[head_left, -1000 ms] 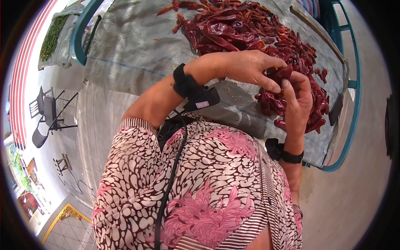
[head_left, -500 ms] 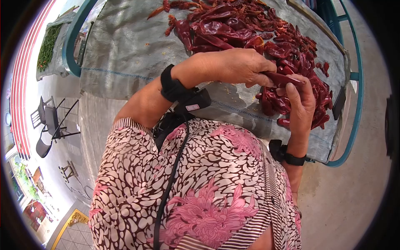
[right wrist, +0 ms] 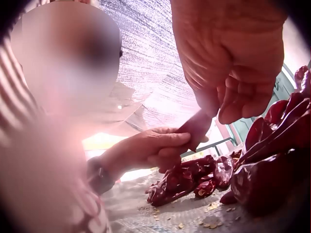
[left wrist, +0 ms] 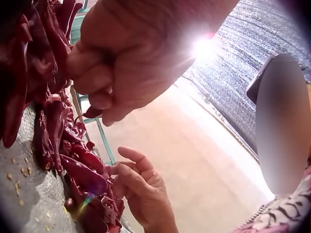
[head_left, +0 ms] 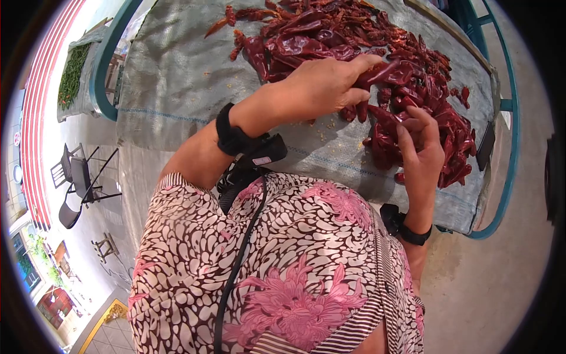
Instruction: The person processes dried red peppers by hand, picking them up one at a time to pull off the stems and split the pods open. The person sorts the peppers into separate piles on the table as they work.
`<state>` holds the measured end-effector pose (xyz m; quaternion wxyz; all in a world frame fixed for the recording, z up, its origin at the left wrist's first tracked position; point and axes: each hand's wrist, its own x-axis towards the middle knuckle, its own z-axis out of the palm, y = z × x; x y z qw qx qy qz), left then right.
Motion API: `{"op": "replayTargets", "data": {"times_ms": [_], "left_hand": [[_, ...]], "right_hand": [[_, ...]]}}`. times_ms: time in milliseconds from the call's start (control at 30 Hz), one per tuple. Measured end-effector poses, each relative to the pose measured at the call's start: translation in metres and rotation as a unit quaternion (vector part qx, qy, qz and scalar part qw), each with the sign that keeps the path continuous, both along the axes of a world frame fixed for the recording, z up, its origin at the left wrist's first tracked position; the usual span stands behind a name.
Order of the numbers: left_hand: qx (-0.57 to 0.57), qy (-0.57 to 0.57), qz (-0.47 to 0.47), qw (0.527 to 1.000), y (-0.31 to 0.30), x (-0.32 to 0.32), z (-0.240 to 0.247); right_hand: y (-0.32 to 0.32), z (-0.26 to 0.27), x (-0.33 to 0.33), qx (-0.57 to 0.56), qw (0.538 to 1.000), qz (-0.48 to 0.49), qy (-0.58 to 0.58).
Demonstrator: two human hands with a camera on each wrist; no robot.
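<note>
My left hand [head_left: 327,85] pinches a dried red chili pepper [head_left: 378,74] between thumb and fingers, low over the near side of a chili pile [head_left: 306,44]. In the right wrist view the same pepper [right wrist: 197,128] sticks out past the left thumb. Apart from it, my right hand [head_left: 423,150] hovers over the right part of the pile, thumb and fingers loosely bent. Seen in the left wrist view, that right hand [left wrist: 146,194] shows nothing between its fingers. Palm and curled fingers of the left hand [left wrist: 131,63] hide most of the held pepper there.
The chilies lie on a grey woven sheet [head_left: 171,76] with scattered pale seeds [head_left: 324,127]. A teal metal frame [head_left: 508,159] borders it at the right. Green chilies [head_left: 73,74] sit on another sheet at the far left, above black folding chairs [head_left: 79,171].
Earlier both hands met at one chili pepper. Now the hands are apart: the left has moved up and away from the right with a pepper, and the right hand's fingers have loosened.
</note>
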<state>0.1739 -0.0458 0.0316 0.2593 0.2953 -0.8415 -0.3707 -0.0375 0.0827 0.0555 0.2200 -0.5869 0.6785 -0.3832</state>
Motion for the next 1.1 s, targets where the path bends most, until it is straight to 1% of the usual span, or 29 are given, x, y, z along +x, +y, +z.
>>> {"op": "replayTargets", "data": {"times_ms": [33,67,100,133,200,233,267,300,367,400,467,533,600,633,733,833,933,1033,1100], "left_hand": [[0.024,-0.038,-0.014,0.999,0.001,0.003,0.012],[0.046,-0.018,-0.039,0.998,0.001,0.003,0.011],[0.068,0.001,-0.064,0.996,0.0,0.004,0.006],[0.089,0.018,-0.087,0.992,-0.001,0.005,0.002],[0.086,0.004,-0.103,0.991,0.003,0.012,0.002],[0.083,0.002,-0.104,0.991,0.006,0.012,0.001],[0.082,-0.002,-0.105,0.991,0.008,0.01,-0.001],[0.059,-0.006,-0.119,0.991,0.009,0.009,-0.005],[0.017,-0.014,-0.114,0.993,0.015,0.004,-0.009],[-0.007,-0.02,-0.11,0.994,0.02,0.004,-0.008],[0.012,-0.043,-0.097,0.994,0.022,0.001,-0.005],[0.018,-0.066,-0.077,0.995,0.024,0.001,-0.001],[-0.011,-0.036,-0.074,0.997,0.024,-0.002,-0.005],[-0.025,-0.02,-0.073,0.997,0.023,-0.005,-0.008],[-0.065,-0.034,-0.072,0.995,0.024,-0.014,-0.009],[-0.028,0.016,-0.075,0.997,0.029,-0.021,-0.005],[-0.145,-0.016,-0.09,0.985,0.026,-0.027,-0.01],[-0.168,0.043,-0.051,0.984,0.02,-0.027,-0.011],[-0.034,0.096,-0.051,0.994,0.027,-0.024,-0.001]], "right_hand": [[0.002,0.002,-0.004,0.001,0.998,0.024,0.053],[0.005,0.006,-0.009,0.003,0.993,0.048,0.107],[0.008,0.011,-0.011,0.039,0.988,0.051,0.143],[0.01,0.013,-0.013,0.023,0.976,0.066,0.204],[0.014,0.017,-0.01,-0.006,0.942,0.097,0.322],[0.014,0.014,-0.006,-0.029,0.941,0.084,0.325],[0.014,0.012,-0.005,-0.03,0.934,0.09,0.345],[0.012,0.009,-0.003,-0.031,0.926,0.097,0.364],[0.01,0.001,0.003,-0.02,0.916,0.099,0.389],[0.014,-0.001,0.003,-0.031,0.929,0.098,0.356],[0.014,-0.004,0.001,-0.053,0.95,0.098,0.291],[0.013,-0.001,0.0,-0.054,0.945,0.041,0.321],[0.009,0.001,-0.002,-0.034,0.928,-0.017,0.371],[0.009,-0.006,-0.01,-0.007,0.934,0.005,0.358],[0.01,-0.007,-0.014,-0.02,0.938,0.013,0.346],[0.009,0.006,-0.014,-0.04,0.974,0.012,0.222],[0.008,0.016,0.0,-0.055,0.998,0.018,0.029],[0.01,0.009,-0.003,-0.093,0.995,0.033,0.026],[0.011,0.006,-0.001,-0.096,0.995,0.027,-0.004]]}}
